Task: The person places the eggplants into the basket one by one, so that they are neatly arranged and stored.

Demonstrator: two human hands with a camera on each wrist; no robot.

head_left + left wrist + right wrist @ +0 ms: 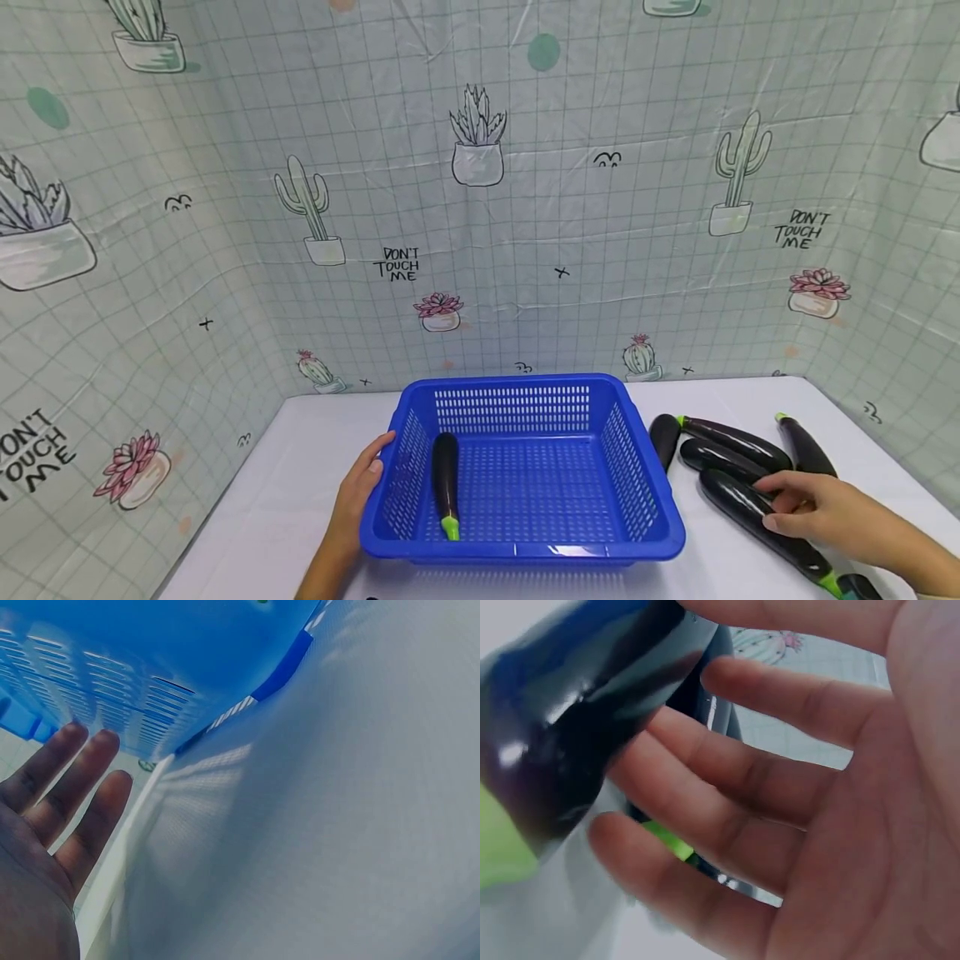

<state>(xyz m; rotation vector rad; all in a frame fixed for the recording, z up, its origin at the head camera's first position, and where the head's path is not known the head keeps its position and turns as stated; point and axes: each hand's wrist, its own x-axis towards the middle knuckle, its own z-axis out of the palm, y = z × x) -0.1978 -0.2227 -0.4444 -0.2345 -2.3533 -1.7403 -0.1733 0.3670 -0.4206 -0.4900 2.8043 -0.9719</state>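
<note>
Inside, blue basket (643,492) — one eggplant (445,482) only.

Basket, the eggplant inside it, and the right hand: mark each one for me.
Basket (525,385): head view, on the far rim.
Eggplant in the basket (444,475): head view, on the middle of its dark body.
Right hand (817,504): head view, on the back of the hand, over the eggplants beside the basket.

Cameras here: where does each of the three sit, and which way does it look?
Head: worn on the head, looking forward and down at the blue basket on the table; both forearms show, left hand and right hand.
Left wrist: low by the table, facing the basket wall; straight fingers show.
Right wrist: under the palm, facing an eggplant; spread fingers show.
Shared: head and left wrist both show the basket.
</note>
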